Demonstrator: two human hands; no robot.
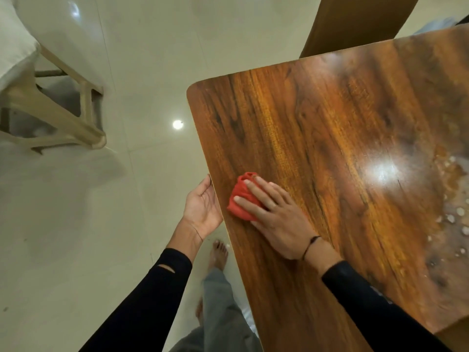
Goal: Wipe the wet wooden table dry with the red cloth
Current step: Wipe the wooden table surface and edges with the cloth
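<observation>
The glossy wooden table fills the right half of the view. A bunched red cloth lies on it close to the left edge. My right hand presses flat on the cloth with straight fingers. Palm up, my left hand sits just off the table, cupped against its left edge beside the cloth. Water drops and a wet patch show near the table's right side.
A pale wooden stool or chair frame stands on the tiled floor at the left. A brown chair back rises behind the table's far edge. My bare feet are on the floor below the table's left edge.
</observation>
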